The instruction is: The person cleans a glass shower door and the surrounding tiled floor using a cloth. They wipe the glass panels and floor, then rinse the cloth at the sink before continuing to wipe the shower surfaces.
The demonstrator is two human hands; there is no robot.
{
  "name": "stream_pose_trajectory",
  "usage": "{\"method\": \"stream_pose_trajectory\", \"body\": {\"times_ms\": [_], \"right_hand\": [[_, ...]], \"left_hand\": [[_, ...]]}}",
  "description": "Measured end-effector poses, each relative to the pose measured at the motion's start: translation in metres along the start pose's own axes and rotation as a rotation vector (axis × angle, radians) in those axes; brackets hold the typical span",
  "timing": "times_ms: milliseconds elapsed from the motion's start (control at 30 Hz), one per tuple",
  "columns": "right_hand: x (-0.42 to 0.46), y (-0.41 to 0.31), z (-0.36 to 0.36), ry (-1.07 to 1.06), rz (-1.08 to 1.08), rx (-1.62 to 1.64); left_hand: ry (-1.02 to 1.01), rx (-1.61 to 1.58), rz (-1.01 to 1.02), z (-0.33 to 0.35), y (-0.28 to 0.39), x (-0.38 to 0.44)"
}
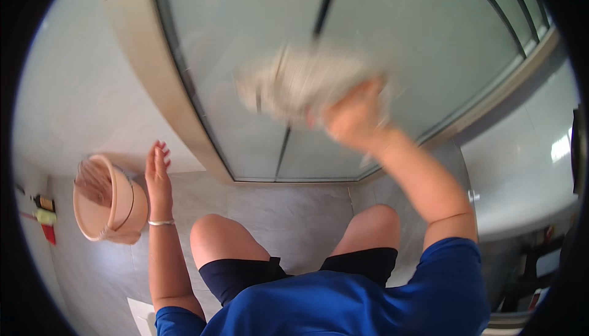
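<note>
My right hand [356, 117] grips a pale cloth [303, 80], spread against or just in front of a framed glass panel [428, 55]. Both are blurred by motion, so whether the cloth touches the glass is hard to tell. A dark upright bar [325, 9] runs behind the cloth. My left hand [159, 177] hangs in the air with nothing in it, its fingers loosely extended and a bangle on the wrist. Just left of it stands a peach plastic bucket [126, 207] with a brownish cloth [95, 184] over its far rim.
A beige frame [142, 60] borders the glass beside a pale wall [78, 87]. Several bottles and a red item [48, 234] stand at the far left. On the right is a glossy white surface [515, 161], with dark shelving [520, 271] below it. Grey tiles [285, 216] cover the floor.
</note>
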State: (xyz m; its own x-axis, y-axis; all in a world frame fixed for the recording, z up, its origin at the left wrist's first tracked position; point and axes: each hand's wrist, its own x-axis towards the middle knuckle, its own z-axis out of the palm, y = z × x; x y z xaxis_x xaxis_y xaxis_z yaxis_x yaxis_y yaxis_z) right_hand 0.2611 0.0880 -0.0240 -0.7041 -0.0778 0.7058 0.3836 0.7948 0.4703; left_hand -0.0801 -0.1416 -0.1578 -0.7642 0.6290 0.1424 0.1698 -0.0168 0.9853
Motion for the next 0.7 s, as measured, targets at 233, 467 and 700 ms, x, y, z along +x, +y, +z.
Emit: {"method": "stream_pose_trajectory", "body": {"times_ms": [233, 467, 700], "right_hand": [[0.112, 0.1, -0.071, 0.57, 0.357, -0.464], [-0.145, -0.123, 0.093, 0.315, 1.499, 0.204], [-0.192, -0.143, 0.133, 1.841, 2.363, 1.102]], "left_hand": [[0.049, -0.141, 0.166, 0.036, 0.004, 0.102], [0.307, -0.304, 0.122, 0.089, 0.041, 0.077], [0.379, -0.235, 0.079, 0.093, 0.06, 0.075]]}}
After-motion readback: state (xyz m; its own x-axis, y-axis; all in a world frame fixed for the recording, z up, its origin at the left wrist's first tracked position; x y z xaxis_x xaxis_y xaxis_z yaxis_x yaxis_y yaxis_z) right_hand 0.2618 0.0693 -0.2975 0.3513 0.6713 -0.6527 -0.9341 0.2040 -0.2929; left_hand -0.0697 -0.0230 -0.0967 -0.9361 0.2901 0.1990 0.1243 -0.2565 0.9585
